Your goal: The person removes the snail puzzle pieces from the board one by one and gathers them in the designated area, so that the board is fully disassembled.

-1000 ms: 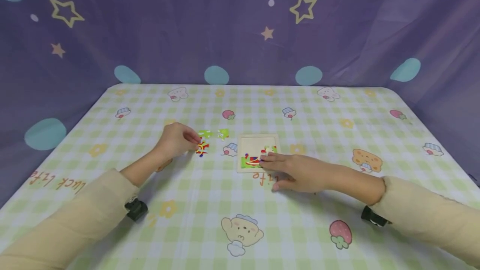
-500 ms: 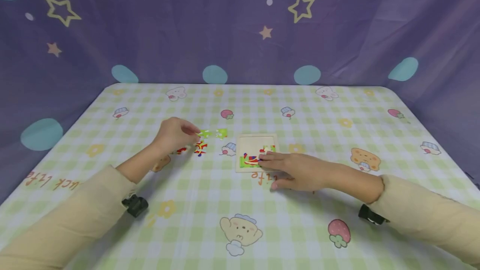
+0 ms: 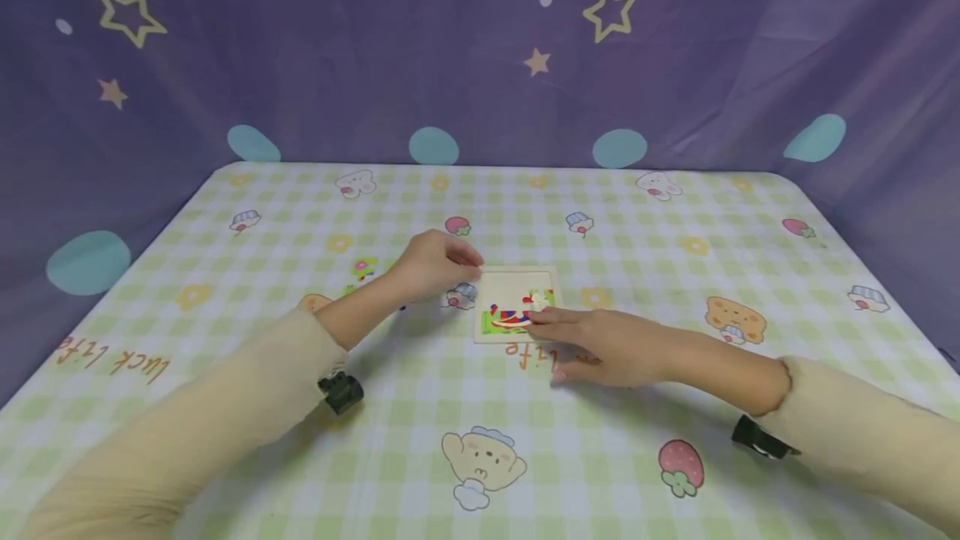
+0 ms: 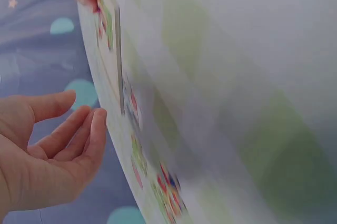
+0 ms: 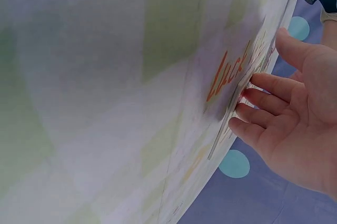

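Note:
My left hand (image 3: 438, 262) is over the table at the left edge of a pale square puzzle tray (image 3: 517, 282). In the left wrist view its thumb and loosely bent fingers (image 4: 95, 132) stand apart, with no object visible between them. My right hand (image 3: 611, 347) lies with extended fingers on the tray's front right corner, covering part of it. Inside the tray, colourful puzzle pieces (image 3: 506, 321) line the front and right side, while its back left shows bare. Loose green and red pieces (image 3: 363, 267) lie left of the tray, partly hidden by my left hand and forearm.
A checked tablecloth (image 3: 480, 398) with printed cartoon figures covers the table. Behind it hangs a purple curtain (image 3: 375, 65) with stars. Black wrist cameras sit beneath both sleeves, the left one (image 3: 341, 392) low over the cloth.
My left hand has moved right, from the loose pieces to the tray's left edge, uncovering green pieces at the left. My right hand stays almost still on the tray.

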Demonstrator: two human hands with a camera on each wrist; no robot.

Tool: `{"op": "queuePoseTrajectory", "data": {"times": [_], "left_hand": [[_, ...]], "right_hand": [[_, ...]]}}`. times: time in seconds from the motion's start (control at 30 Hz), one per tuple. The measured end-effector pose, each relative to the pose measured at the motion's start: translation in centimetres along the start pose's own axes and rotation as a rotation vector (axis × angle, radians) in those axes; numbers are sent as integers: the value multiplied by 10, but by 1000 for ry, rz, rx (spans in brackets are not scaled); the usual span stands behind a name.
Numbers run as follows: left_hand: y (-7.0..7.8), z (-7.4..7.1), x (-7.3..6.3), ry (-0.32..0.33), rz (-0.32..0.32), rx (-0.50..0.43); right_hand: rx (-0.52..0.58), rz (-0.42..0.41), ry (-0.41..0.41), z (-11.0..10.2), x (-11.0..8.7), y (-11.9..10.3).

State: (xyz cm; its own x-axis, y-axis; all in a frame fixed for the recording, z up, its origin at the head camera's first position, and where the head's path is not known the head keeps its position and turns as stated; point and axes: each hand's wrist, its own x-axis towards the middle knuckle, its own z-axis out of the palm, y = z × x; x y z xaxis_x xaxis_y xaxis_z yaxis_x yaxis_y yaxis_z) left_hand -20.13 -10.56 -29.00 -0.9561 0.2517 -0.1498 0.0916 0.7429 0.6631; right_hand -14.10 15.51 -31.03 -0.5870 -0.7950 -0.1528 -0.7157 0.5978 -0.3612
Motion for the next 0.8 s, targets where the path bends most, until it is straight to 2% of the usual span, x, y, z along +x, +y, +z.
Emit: {"op": "queuePoseTrajectory", "data": {"times": [0.13,0.3,0.5,0.8], "left_hand": [[10,18,6,-55,22,-5],[22,37,8,-116,47,6],[30,49,9,-133,66,10],[36,52,13,-110,-90,-113]], "right_hand": [[1,-33,16,1,-1,2],[32,-29,-5,0,-2,1],[62,-39,-35,-2,-2,0],[56,-40,-37,-3,-2,2]]}}
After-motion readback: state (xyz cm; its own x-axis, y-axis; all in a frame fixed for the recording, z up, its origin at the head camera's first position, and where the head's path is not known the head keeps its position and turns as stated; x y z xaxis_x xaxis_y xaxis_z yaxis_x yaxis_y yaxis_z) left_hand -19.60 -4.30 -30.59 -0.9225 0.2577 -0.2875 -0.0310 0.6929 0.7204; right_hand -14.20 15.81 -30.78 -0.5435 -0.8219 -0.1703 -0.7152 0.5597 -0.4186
